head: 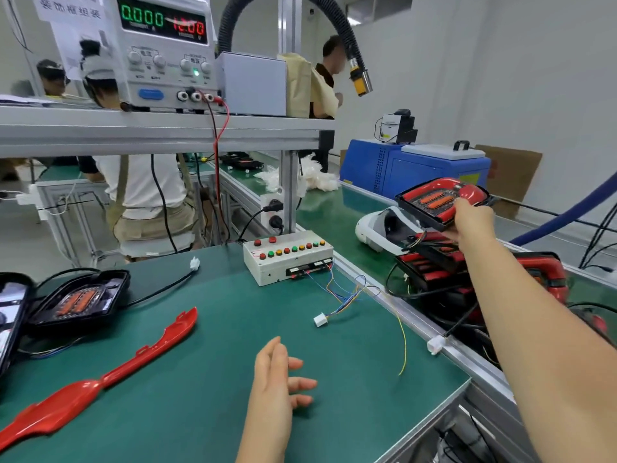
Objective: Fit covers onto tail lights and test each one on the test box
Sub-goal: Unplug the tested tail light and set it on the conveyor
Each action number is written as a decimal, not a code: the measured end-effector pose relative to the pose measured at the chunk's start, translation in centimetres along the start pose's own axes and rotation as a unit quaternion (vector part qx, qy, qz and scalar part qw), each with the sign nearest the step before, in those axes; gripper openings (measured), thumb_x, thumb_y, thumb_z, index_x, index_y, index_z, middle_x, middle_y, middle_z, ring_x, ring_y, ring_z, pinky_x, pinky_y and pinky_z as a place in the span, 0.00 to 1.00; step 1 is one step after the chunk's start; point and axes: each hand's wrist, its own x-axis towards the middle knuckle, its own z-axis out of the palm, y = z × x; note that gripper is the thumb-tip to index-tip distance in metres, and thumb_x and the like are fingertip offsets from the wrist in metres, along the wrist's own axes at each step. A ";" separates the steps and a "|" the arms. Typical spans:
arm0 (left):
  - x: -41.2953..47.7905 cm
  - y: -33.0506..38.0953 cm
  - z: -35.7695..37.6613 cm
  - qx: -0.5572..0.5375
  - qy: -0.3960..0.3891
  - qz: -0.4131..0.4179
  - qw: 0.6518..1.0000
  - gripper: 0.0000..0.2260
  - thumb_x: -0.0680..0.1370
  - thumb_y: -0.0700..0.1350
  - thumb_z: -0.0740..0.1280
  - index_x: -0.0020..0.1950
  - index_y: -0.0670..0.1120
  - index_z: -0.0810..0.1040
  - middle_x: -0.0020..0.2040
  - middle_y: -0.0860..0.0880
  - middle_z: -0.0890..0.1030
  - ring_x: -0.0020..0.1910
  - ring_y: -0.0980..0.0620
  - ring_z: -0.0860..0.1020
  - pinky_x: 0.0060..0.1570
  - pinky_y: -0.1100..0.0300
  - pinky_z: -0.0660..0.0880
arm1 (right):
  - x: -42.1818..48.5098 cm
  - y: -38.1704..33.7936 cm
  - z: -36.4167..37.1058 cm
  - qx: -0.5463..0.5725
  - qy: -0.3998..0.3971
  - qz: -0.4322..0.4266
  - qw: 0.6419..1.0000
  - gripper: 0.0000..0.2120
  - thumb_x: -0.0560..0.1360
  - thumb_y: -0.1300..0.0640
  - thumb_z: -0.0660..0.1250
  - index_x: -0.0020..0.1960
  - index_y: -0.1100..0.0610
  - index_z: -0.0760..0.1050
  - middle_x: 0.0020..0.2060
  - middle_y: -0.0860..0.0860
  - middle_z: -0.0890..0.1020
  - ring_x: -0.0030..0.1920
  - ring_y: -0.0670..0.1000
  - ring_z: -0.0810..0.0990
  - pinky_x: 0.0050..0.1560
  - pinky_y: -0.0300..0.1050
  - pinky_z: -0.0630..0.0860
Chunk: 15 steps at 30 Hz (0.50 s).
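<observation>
The person's right hand (pixel 474 218) is out over the conveyor belt (pixel 317 210), fingers wrapped round the near edge of one covered tail light (pixel 440 200). It holds the light above a heap of finished lights (pixel 430 265), at least two, too tangled for me to count further. The left hand (pixel 278 372) hangs over the green mat (pixel 217 329), slack and empty, fingers loosely spread.

On the mat lie one loose red cover (pixel 100 374), one bare tail light (pixel 80 299) at the left, and one test box (pixel 287 259) with two rows of coloured buttons.

I count three white plugs:
- The cable plug (pixel 194 263) is on a black lead running toward the bare light.
- The box plug (pixel 320 319) is on the test box's coloured wires.
- The edge plug (pixel 435 345) is at the bench rim.

One power supply (pixel 163 51) on the shelf reads 0.000 and 12.00.
</observation>
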 end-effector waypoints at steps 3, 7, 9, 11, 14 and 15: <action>-0.3 0.1 -0.1 -0.003 -0.005 0.003 1.000 0.07 0.81 0.53 0.55 0.57 0.57 0.70 0.48 0.46 0.77 0.33 0.50 0.80 0.31 0.58 0.74 | 1.4 -0.4 -0.6 0.004 0.003 0.057 0.998 0.17 0.79 0.58 0.63 0.66 0.59 0.67 0.58 0.59 0.75 0.53 0.61 0.79 0.43 0.59 0.81; 0.0 0.2 -0.1 -0.011 0.002 -0.002 1.000 0.06 0.82 0.52 0.55 0.56 0.57 0.70 0.46 0.46 0.76 0.33 0.47 0.80 0.30 0.57 0.73 | 2.5 -0.1 -1.8 -0.059 -0.011 0.069 0.996 0.13 0.79 0.59 0.61 0.62 0.59 0.69 0.55 0.61 0.77 0.48 0.62 0.81 0.41 0.57 0.79; 0.1 0.3 0.0 -0.012 0.005 -0.007 1.000 0.07 0.82 0.52 0.54 0.57 0.56 0.69 0.46 0.45 0.76 0.33 0.46 0.79 0.30 0.56 0.72 | 2.9 0.0 -2.6 -0.071 -0.007 0.077 0.994 0.13 0.78 0.59 0.61 0.62 0.60 0.68 0.52 0.61 0.77 0.40 0.61 0.80 0.37 0.56 0.78; 0.1 0.3 -0.1 -0.010 0.005 -0.003 1.000 0.07 0.82 0.52 0.54 0.56 0.57 0.69 0.46 0.45 0.76 0.33 0.47 0.80 0.31 0.56 0.73 | 3.1 -0.3 -3.0 -0.110 -0.015 0.073 0.991 0.11 0.78 0.58 0.60 0.59 0.59 0.67 0.53 0.62 0.78 0.35 0.60 0.80 0.33 0.55 0.77; 0.0 0.3 -0.1 -0.007 0.002 0.003 1.000 0.07 0.82 0.52 0.53 0.57 0.57 0.69 0.47 0.46 0.76 0.32 0.48 0.80 0.32 0.55 0.73 | 3.4 -0.4 -3.7 -0.185 -0.010 0.070 0.980 0.17 0.78 0.55 0.61 0.65 0.60 0.66 0.54 0.64 0.78 0.35 0.60 0.80 0.34 0.54 0.78; 0.0 0.3 -0.1 -0.006 0.000 0.003 1.000 0.08 0.82 0.52 0.53 0.57 0.57 0.69 0.47 0.46 0.76 0.32 0.48 0.80 0.32 0.55 0.73 | 3.4 -0.6 -3.9 -0.216 -0.001 0.072 0.974 0.19 0.78 0.54 0.62 0.66 0.62 0.66 0.53 0.64 0.78 0.36 0.60 0.80 0.37 0.55 0.79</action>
